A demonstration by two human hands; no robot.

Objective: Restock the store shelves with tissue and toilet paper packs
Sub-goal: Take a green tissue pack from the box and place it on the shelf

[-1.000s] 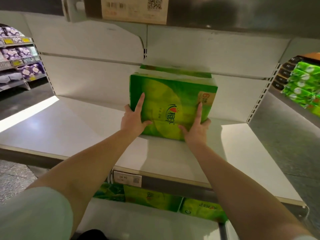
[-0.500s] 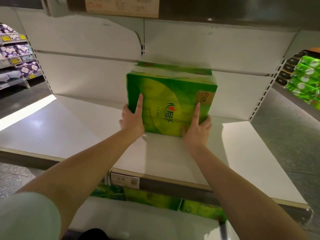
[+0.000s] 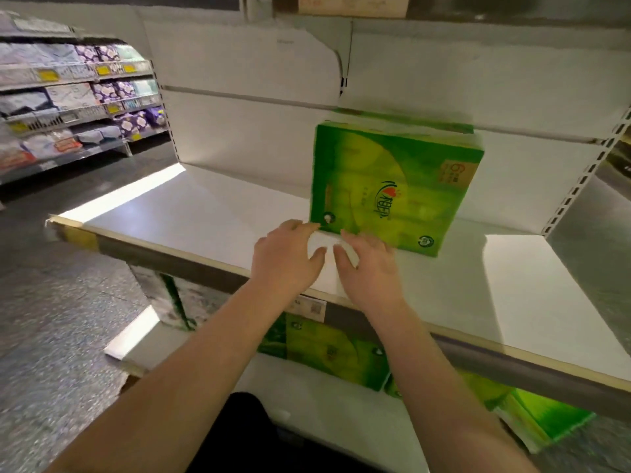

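A green tissue pack (image 3: pixel 392 189) stands upright on the white shelf (image 3: pixel 211 216), close to the back panel. My left hand (image 3: pixel 285 256) and my right hand (image 3: pixel 370 264) hover side by side just in front of the pack's lower left corner. Both hands are off the pack, fingers loosely spread and empty. More green packs (image 3: pixel 336 353) lie on the lower shelf beneath, partly hidden by the shelf edge and my arms.
A price tag (image 3: pixel 312 307) hangs on the shelf's front rail. Across the aisle at left stand shelves of purple and white packs (image 3: pixel 78 100). The grey floor (image 3: pixel 51 319) lies at lower left. A perforated upright (image 3: pixel 577 189) bounds the shelf at right.
Both hands have let go of the green pack and drawn back toward the shelf's front. The pack stays standing near the back. My view has swung left.
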